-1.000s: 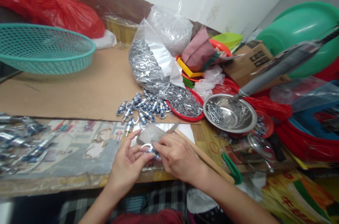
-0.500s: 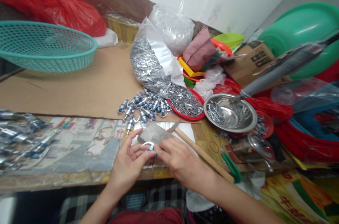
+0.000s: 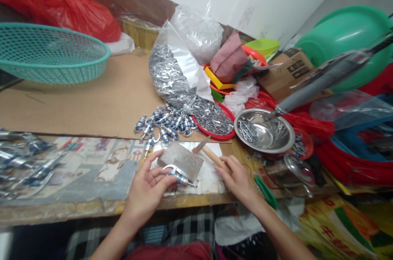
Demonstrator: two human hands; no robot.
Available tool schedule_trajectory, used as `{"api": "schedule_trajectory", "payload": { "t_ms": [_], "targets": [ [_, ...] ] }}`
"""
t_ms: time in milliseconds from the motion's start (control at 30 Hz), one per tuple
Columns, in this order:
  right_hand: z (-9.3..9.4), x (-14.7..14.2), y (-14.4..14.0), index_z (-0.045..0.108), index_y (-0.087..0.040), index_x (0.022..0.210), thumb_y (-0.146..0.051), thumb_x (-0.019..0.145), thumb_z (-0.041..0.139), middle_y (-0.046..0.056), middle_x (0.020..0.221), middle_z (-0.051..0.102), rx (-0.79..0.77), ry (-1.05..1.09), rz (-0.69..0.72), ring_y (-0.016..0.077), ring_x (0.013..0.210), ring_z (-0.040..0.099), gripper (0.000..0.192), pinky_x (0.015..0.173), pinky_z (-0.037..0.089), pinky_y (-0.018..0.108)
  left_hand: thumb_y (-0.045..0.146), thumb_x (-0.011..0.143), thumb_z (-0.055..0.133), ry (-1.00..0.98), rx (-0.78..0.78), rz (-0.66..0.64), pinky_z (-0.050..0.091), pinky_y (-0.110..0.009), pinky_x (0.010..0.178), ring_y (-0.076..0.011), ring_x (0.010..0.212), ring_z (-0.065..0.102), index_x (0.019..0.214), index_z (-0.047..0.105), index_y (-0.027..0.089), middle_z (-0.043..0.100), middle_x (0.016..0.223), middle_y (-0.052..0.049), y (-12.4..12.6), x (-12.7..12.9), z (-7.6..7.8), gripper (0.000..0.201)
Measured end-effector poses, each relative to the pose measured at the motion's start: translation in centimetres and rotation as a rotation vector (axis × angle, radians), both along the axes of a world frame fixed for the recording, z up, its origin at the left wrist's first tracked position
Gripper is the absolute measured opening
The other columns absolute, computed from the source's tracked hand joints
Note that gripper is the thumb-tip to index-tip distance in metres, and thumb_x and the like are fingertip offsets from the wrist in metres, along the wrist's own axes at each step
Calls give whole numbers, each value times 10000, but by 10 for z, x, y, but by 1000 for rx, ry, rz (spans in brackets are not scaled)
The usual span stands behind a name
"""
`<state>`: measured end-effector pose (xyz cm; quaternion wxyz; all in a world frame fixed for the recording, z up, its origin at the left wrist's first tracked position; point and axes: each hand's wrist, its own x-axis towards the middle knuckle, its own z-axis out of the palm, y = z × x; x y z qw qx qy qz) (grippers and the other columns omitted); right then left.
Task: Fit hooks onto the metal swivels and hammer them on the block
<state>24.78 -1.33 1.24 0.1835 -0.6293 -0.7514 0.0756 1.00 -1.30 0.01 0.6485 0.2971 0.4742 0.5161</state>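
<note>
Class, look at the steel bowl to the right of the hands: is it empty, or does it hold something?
Not empty. The steel bowl sits upright, and a small heap of thin metal pins lies inside on its left.

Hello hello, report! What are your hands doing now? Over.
Left hand pinches small silver hooked clasp against grey metal block. Right hand on wooden-handled hammer. Nothing between them.

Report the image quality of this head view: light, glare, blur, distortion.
Head view: even indoor light with soft shadows; glare on the steel bowl and the clear bag of metal parts. The middle is sharp, including the left hand holding the small metal clip and the right hand on the wooden handle. The edges smear, and the table edge bows from wide-angle distortion.
</note>
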Motion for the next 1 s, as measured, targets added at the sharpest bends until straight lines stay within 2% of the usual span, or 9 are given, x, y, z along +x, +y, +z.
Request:
{"api": "schedule_trajectory", "payload": {
  "t_ms": [167,267,400,500,633,767,833,900,1000],
  "targets": [
    [39,-27,-21,458,-222,1238,-132,855,453,65,1035,626,167,140,268,165,907,604,393,750,485,256,206,542,766,-3,2,13,561,-270,615,-145,598,660,1226,376,164,660,625,42,1,0,1,789],
    [45,-33,-29,388,-249,1313,-59,844,415,61,1012,628,203,64,346,159,865,607,507,716,488,254,211,532,773,4,-1,20,560,-265,610,-143,581,657,1242,364,156,655,601,48,0,0,2,821],
    [35,-31,-33,454,-227,1276,-51,828,405,54,874,650,176,-91,333,161,712,613,485,597,485,248,205,530,775,4,0,14,557,-260,595,-141,565,654,1253,347,150,652,593,48,0,0,2,842],
    [30,-30,-38,472,-237,1260,-53,830,407,65,950,649,281,-40,298,169,801,617,472,657,487,255,207,549,767,8,6,16,553,-255,599,-141,573,658,1259,342,161,652,601,47,-1,0,2,829],
    [26,-30,-40,493,-242,1248,-59,834,399,55,920,659,210,-49,287,153,752,623,463,622,482,235,212,544,768,10,4,11,556,-265,602,-153,579,666,1259,342,161,654,608,44,1,1,2,834],
    [11,-18,-21,513,-205,1231,-157,847,462,69,966,655,176,197,102,159,823,628,390,708,498,258,238,545,763,42,2,0,556,-282,617,-160,593,670,1231,378,175,656,616,47,2,0,3,790],
    [0,-8,-7,554,-181,1187,-218,822,518,85,1007,660,58,269,32,184,878,631,369,761,503,295,263,544,753,116,11,-27,551,-296,644,-174,626,673,1106,513,171,675,635,24,1,-3,4,618],
    [-10,0,9,592,-175,1139,-250,799,548,90,1041,663,-84,245,29,205,906,633,351,780,506,321,294,556,732,283,25,-75,540,-304,660,-190,651,670,873,648,165,699,659,-14,1,-6,4,352],
    [-16,6,34,648,-195,1054,-285,824,523,62,971,690,-120,106,69,186,853,644,277,746,511,289,315,598,695,521,130,-104,518,-309,698,-204,706,656,659,710,192,713,708,-44,0,-12,5,138]
  ]
}}
